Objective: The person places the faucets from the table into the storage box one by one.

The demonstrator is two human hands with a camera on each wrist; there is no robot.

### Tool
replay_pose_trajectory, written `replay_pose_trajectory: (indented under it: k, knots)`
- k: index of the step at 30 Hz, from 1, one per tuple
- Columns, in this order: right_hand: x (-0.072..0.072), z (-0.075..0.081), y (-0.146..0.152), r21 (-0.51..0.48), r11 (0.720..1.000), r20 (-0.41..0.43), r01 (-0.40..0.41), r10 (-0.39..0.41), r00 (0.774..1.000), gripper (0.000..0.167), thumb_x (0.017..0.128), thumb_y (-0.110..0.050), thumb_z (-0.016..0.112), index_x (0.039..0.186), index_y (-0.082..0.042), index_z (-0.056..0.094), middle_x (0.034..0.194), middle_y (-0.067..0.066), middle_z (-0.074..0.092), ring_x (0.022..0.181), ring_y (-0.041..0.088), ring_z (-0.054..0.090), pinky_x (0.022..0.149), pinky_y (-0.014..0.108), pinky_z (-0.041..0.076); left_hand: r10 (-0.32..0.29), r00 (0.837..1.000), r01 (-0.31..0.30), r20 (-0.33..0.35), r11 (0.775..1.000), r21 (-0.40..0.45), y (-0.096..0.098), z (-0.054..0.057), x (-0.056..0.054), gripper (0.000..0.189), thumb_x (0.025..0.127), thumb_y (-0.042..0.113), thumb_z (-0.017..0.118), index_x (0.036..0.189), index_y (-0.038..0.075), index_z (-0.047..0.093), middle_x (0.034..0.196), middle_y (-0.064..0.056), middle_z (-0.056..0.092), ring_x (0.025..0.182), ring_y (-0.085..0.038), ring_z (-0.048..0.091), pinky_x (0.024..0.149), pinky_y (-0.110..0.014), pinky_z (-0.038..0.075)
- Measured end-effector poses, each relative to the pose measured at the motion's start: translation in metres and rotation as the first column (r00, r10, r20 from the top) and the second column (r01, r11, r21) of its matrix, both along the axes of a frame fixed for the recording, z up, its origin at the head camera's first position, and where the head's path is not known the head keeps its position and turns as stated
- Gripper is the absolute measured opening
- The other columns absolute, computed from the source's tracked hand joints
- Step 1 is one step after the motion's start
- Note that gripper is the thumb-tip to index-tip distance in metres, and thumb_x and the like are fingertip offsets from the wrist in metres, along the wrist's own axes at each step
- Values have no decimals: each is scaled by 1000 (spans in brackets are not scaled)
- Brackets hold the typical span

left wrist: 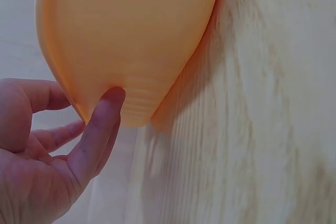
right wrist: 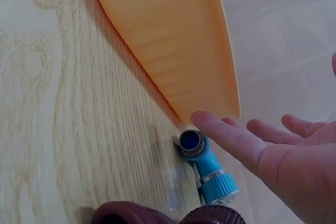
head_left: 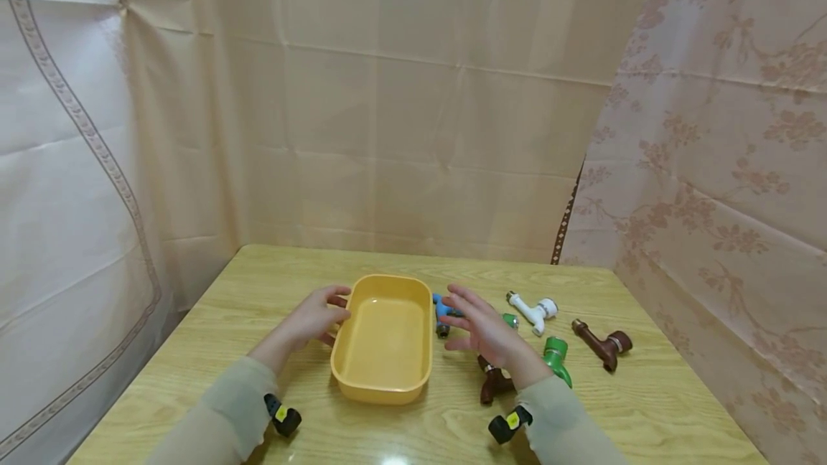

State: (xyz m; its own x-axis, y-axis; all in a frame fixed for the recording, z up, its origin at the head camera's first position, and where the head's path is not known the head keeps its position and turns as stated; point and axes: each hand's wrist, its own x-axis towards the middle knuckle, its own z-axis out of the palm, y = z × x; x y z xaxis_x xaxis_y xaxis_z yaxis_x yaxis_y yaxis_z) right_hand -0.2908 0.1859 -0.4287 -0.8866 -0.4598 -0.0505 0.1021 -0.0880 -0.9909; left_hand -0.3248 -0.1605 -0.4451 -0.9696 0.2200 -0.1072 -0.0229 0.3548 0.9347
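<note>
A yellow plastic basin (head_left: 381, 336) stands on the wooden table, with nothing inside it. My left hand (head_left: 316, 318) is at its left side, with relaxed fingers; in the left wrist view the fingertips (left wrist: 116, 95) are right at the basin's outer wall. On the other side, my right hand (head_left: 487, 332) has its fingers spread and stands a little apart from the basin's right wall. Close by those fingers lies a blue tap (right wrist: 207, 169), partly hidden behind the hand in the head view. Beneath my right forearm a brown tap (head_left: 494, 380) is partly covered.
To the right lie a white tap (head_left: 535, 311), a second brown tap (head_left: 605, 345) and a green tap (head_left: 555, 357). Another green piece (head_left: 511, 321) shows behind my right hand. Cloth curtains (head_left: 413, 128) hang behind the table (head_left: 291, 393) and at both sides.
</note>
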Motion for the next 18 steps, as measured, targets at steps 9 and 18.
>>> replay_pose_trajectory:
  k: [9, 18]
  knots:
    - [0, 2, 0, 13, 1000, -7, -8, 8, 1000, 71, 108, -41, 47, 163, -12, 13, 166, 24, 11, 147, 50, 20, 104, 67, 41, 7, 1000, -8, 7, 1000, 27, -1, -1, 3, 53, 97, 7, 64, 147, 5, 47, 133, -22, 53, 95, -30, 65, 63, -44, 63]
    - [3, 12, 9, 39, 999, -64, 28, -25, 998, 69, 109, -40, 46, 163, -12, 14, 166, 21, 16, 147, 50, 21, 105, 69, 39, 8, 1000, -8, -2, 999, 50, 3, 4, 5, 55, 95, 6, 64, 147, 2, 47, 133, -22, 53, 97, -30, 64, 64, -43, 63]
